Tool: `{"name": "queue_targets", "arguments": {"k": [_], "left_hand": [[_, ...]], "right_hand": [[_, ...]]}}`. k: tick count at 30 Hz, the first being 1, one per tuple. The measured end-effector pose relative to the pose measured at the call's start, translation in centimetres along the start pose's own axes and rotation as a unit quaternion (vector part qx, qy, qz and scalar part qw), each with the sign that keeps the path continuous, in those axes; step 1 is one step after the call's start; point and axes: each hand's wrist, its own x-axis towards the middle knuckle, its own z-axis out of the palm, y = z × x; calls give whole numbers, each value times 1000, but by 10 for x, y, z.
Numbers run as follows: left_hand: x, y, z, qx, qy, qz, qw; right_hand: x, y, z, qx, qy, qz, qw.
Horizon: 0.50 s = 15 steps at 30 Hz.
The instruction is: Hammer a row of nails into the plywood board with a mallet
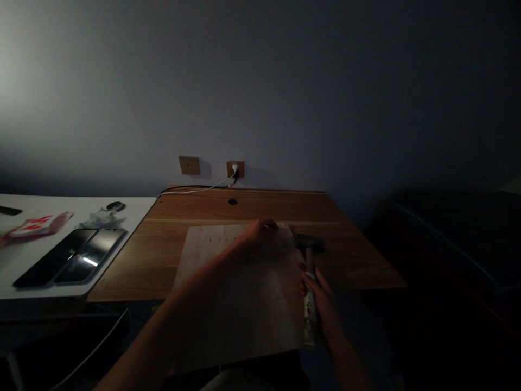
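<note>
A hammer (310, 315) with a dark head and a pale, worn handle is gripped in my right hand (319, 290). Its head is just past the right edge of a pale wooden board (244, 304). At the board's far right part, my left hand (259, 232) has its fingers drawn together close to the surface. Whatever they may hold is too small and dark to make out. Several small dark marks, nails or holes, run in a row along the board's far edge, left of that hand.
Under the board is a brown wooden desk (150, 266). A white table (138, 209) adjoins it on the left, bearing two dark phone-like slabs (87, 260), a red-and-white packet (40, 225) and crumpled clear plastic (101, 218). Cables run to a wall socket (240, 169).
</note>
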Motion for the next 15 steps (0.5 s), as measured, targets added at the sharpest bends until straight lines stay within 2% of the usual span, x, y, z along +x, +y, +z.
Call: {"name": "queue_targets", "arguments": {"k": [4,10,15], "left_hand": [[-3,-2,-3,26,-29,10,999],[-7,-12,1,28,-1,32,999],[-6,-15,5,50,-12,50,997]], "right_hand": [[2,4,-1,-12,14,-4,1000],[11,11,-2,-1,15,-32,999],[11,13,2,-22,5,-56,998]]}}
